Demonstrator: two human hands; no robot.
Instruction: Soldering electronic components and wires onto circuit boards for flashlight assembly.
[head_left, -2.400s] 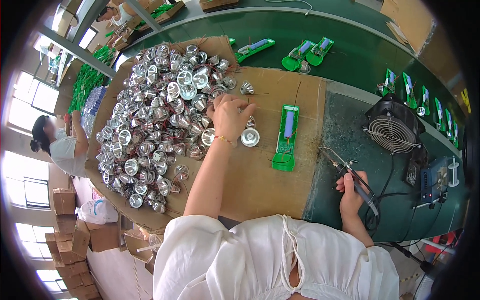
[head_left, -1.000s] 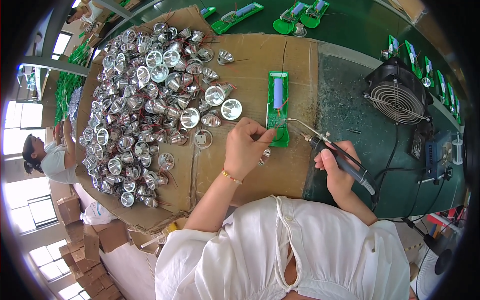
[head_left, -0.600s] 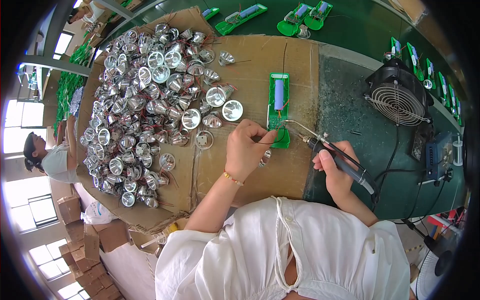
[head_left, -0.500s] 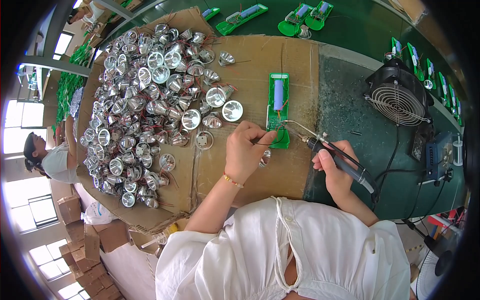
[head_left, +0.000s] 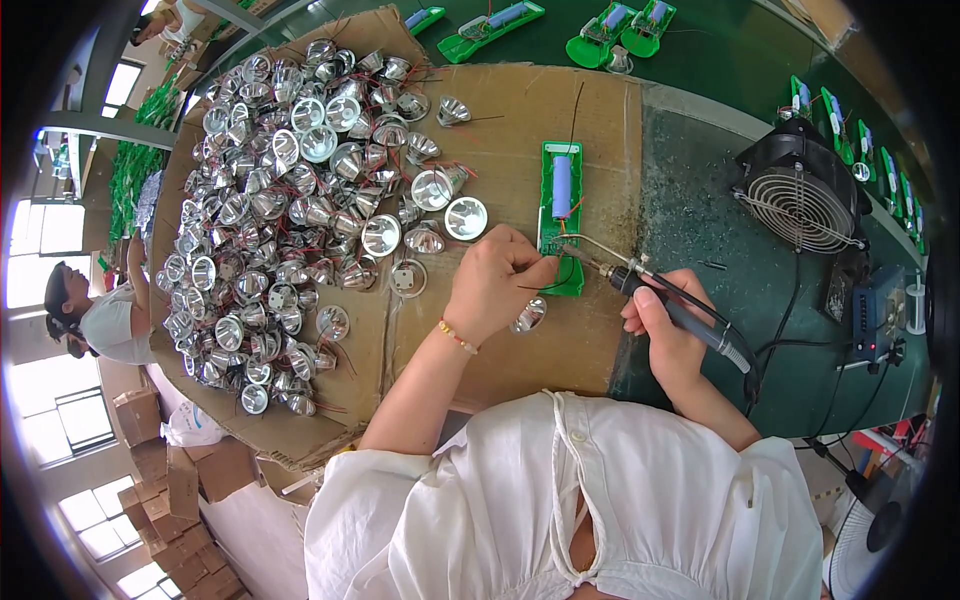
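Observation:
A green plastic housing (head_left: 567,288) lies upright in front of me on the cardboard, with a purple battery cell (head_left: 561,185) and a small circuit board (head_left: 556,243) inside. My left hand (head_left: 492,282) is closed at the housing's lower left edge, pinching a thin black wire (head_left: 532,288) by the board. In my right hand (head_left: 672,335) is a soldering iron (head_left: 690,322), held like a pen. Its tip and a thin curved metal tube meet over the board; the exact contact point is too small to tell. A silver reflector cup (head_left: 530,314) lies just below the housing.
A large heap of silver reflector cups (head_left: 290,210) with red wires covers the left cardboard (head_left: 500,110). At right stand a black fan (head_left: 800,190) and a blue soldering station (head_left: 876,315). More green housings (head_left: 492,30) line the far edge. Another person (head_left: 110,320) works at left.
The left hand has shifted slightly, and more of the reflector cup below the housing shows. The iron stays over the board, its tip a little nearer the wire end.

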